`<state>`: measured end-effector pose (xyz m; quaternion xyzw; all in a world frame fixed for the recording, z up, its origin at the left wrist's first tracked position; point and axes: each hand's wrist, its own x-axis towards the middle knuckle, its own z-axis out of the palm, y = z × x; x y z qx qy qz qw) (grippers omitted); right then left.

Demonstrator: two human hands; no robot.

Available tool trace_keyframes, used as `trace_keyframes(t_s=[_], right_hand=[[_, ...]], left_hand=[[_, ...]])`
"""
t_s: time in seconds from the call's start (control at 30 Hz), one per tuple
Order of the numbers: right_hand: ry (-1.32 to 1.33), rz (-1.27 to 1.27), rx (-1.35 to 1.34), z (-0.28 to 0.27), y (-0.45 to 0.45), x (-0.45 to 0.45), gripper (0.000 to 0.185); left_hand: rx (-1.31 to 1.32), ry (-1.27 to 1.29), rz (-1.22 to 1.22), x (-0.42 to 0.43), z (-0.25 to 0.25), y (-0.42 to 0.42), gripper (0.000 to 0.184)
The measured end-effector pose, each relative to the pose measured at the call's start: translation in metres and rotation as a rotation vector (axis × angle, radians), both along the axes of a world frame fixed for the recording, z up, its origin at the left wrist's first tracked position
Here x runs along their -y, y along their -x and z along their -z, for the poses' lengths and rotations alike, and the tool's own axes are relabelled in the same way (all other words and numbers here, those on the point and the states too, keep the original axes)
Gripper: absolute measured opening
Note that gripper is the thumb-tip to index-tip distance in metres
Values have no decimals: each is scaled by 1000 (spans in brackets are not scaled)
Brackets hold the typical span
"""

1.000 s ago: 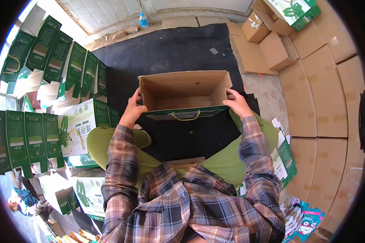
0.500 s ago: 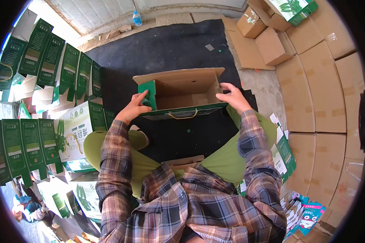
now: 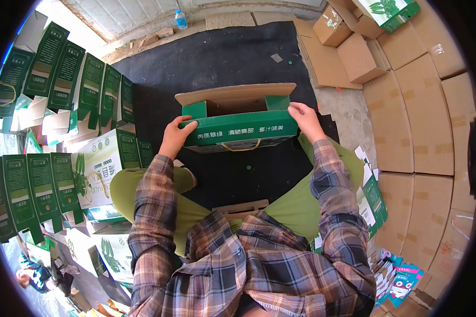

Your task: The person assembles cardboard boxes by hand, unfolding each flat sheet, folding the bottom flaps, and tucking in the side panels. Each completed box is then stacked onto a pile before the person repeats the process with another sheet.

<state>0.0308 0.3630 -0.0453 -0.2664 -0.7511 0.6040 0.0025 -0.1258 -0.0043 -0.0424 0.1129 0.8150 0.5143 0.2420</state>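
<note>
A green printed carton (image 3: 240, 127) stands in front of me, its near long flap raised and leaning inward, with white lettering on it. The far flap (image 3: 238, 94) stands up, plain brown inside. Two green end flaps lie folded in, and the dark interior shows between them. My left hand (image 3: 175, 136) grips the near flap's left end, thumb on top. At the flap's right end, my right hand (image 3: 305, 120) has its fingers closed on the edge. A cord handle (image 3: 241, 148) hangs on the carton's near side.
Rows of green and white cartons (image 3: 98, 171) stand on my left. Brown cardboard boxes (image 3: 423, 121) are stacked along the right, with an open brown box (image 3: 359, 58) at back right. A black mat (image 3: 217, 58) covers the floor. A person (image 3: 34, 274) is at lower left.
The right end flap is now folded in, and the near long flap has come up and inward, covering much of the opening. Both hands have shifted to that flap's ends.
</note>
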Motion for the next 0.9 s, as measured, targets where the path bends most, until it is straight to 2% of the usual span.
trace_keyframes(t_s=[0.03, 0.07, 0.1, 0.13, 0.17, 0.23, 0.27, 0.3, 0.37, 0.4, 0.5, 0.7, 0.77, 0.87, 0.9], right_hand=[[0, 0, 0, 3, -3, 2, 62], [-464, -78, -22, -4, -9, 13, 61], [-928, -155, -43, -12, -14, 24, 61], [-972, -186, -97, -19, -16, 33, 68], [-971, -186, -95, -22, -16, 41, 68], [-1036, -374, -106, -25, -17, 50, 74], [-1051, -435, -57, -21, -18, 53, 79], [-1048, -436, -57, -18, -19, 55, 79], [-1134, -424, -1, -13, -18, 59, 76], [-1133, -424, -2, -10, -17, 59, 76], [-1129, -412, -36, -6, -12, 57, 76], [-1076, -460, -59, -2, -15, 53, 75], [-1096, -484, -114, 1, -15, 54, 79], [-1115, -507, 26, 2, -19, 69, 92], [-1131, -509, 72, 6, -17, 71, 96]], left_hand=[[-41, 28, -38, -1, 10, 3, 41], [-41, 28, -38, -2, 18, 5, 41], [-226, 142, -38, -4, 24, 6, 41], [-411, 255, -39, -4, 29, 7, 41], [-409, 255, -38, -5, 26, 2, 41], [-705, 497, -35, -11, 20, -11, 47], [-702, 481, 22, -14, 15, -12, 54], [-702, 484, 23, -15, 10, -15, 54], [-944, 422, 352, -20, 0, -26, 62], [-898, 445, 377, -23, 0, -32, 74], [-891, 510, 416, -25, 4, -34, 82], [-830, 499, 448, -27, 8, -33, 84], [-884, 500, 444, -24, 8, -32, 84], [-953, 530, 448, -24, 9, -36, 88], [-897, 579, 469, -27, 7, -39, 89]])
